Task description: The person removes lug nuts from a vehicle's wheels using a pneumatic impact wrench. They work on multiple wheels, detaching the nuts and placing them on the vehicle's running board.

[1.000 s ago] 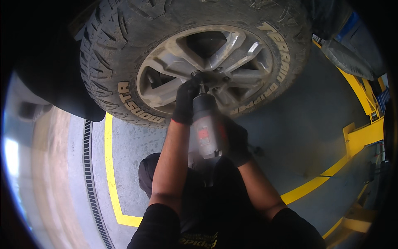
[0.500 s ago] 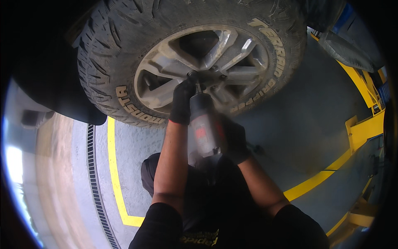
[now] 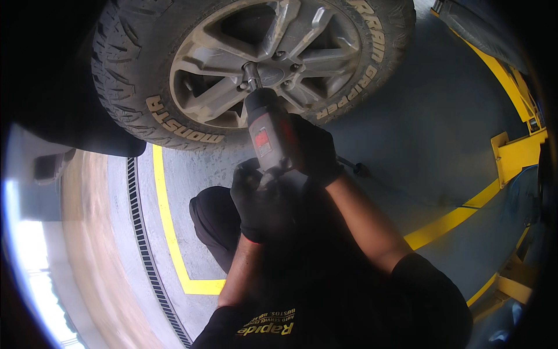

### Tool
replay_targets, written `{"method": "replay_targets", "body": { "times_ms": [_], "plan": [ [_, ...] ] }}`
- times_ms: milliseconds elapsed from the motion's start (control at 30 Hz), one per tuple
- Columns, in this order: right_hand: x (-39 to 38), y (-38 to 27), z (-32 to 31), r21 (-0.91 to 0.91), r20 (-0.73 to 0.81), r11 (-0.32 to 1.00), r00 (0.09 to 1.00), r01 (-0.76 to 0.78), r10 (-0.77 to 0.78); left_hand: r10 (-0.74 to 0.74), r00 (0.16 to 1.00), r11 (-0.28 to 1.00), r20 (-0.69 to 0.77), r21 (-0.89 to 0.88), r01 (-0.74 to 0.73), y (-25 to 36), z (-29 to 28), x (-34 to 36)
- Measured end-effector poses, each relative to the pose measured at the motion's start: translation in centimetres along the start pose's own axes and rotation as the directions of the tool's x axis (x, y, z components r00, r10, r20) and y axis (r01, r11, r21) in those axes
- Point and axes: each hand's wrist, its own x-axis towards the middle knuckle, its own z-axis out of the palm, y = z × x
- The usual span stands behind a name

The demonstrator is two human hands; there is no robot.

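Observation:
A grey-and-black impact wrench (image 3: 265,139) with a red label points up at the wheel, its socket (image 3: 252,75) on a lug position left of the hub. The large tyre (image 3: 125,70) has raised light lettering and surrounds a dusty silver alloy rim (image 3: 212,43). My right hand (image 3: 312,152), in a black glove, grips the wrench from its right side. My left hand (image 3: 260,203), also gloved, is closed at the wrench's lower rear end, its fingers partly hidden.
Yellow lift arms (image 3: 514,157) stand at the right. Yellow floor lines (image 3: 165,215) run around me, with a drain grate (image 3: 136,215) to the left. A dark vehicle panel (image 3: 64,104) overhangs at upper left. A dark hose fitting (image 3: 360,170) shows right of my right hand.
My left hand has moved down from the socket to the wrench's rear end. The wheel and wrench sit higher in the picture, and the socket is now exposed.

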Motion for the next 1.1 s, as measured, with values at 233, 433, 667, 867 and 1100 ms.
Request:
{"method": "replay_targets", "body": {
  "times_ms": [233, 433, 667, 867, 1100],
  "plan": [
    [-0.5, 0.9, -0.1, 0.084, 0.076, 0.996, 0.997, -0.029, 0.023, -0.409, 0.905, 0.830, -0.118, -0.460, 0.316, 3.7, 3.1, 1.1],
    [-1.1, 1.8, 1.4, 0.102, 0.114, 0.988, 0.988, -0.117, 0.106, -0.347, 0.917, 0.900, -0.196, -0.345, 0.266, 2.8, 3.4, 1.4],
    [-1.1, 1.7, 1.4, 0.147, 0.106, 0.981, 0.988, -0.127, 0.112, -0.348, 0.905, 0.920, -0.245, -0.276, 0.279, 3.2, 3.6, 1.7],
    [-0.6, 0.8, 0.8, -0.003, 0.125, 0.993, 0.985, -0.117, 0.116, -0.430, 0.903, 0.401, 0.022, -0.891, 0.213, -2.9, 4.0, -0.8],
    [-0.5, 1.0, 1.3, 0.023, 0.116, 0.998, 0.991, -0.063, 0.060, -0.034, 0.974, 0.935, -0.225, -0.352, -0.048, -9.8, 5.3, 13.8]
  ]
}}
